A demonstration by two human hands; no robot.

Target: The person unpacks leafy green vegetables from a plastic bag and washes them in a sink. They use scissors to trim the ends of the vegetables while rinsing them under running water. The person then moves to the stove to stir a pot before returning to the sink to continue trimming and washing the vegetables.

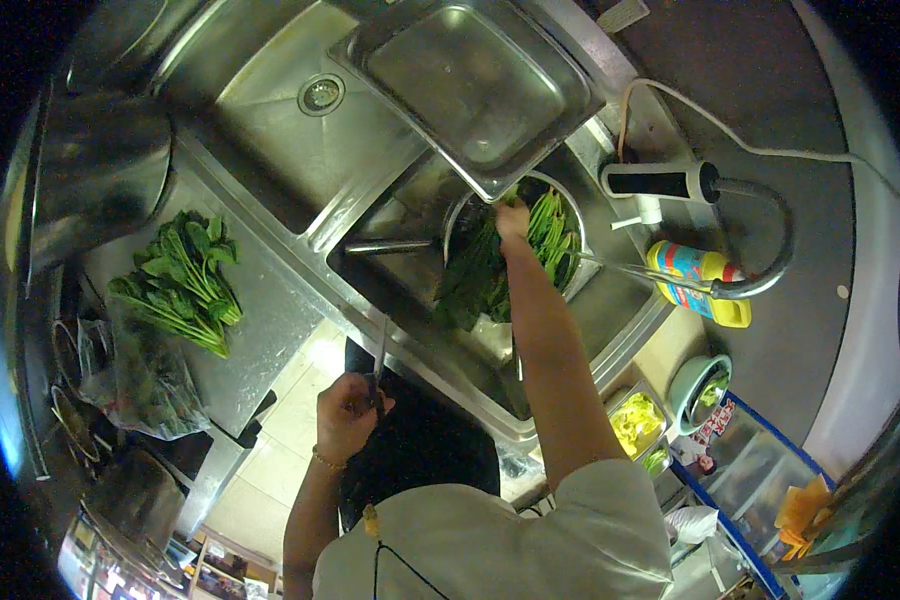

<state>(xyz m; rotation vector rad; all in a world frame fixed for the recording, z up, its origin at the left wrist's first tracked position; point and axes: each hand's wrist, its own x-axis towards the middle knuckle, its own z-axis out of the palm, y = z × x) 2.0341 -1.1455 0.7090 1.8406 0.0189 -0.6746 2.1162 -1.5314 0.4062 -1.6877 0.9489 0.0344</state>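
My left hand [349,416] is closed around the dark handle of a knife [380,352], its blade pointing up over the sink's front rim. My right hand [513,221] reaches into a round metal-rimmed container in the right sink basin and touches the leafy greens [551,232] there; its fingertips are partly hidden among them, so its grip is unclear. Water runs from the faucet [727,289] towards the container. A rectangular stainless steel pan [469,90] lies across the basins above my right hand. On the counter at the left rests a bunch of leafy greens [187,277].
A clear plastic bag [157,390] lies by the left bunch, with a large metal pot [101,172] behind. A yellow bottle [697,281] stands beside the faucet. At the lower right are a pan of yellow leaves [636,424] and a pale green bowl [679,390].
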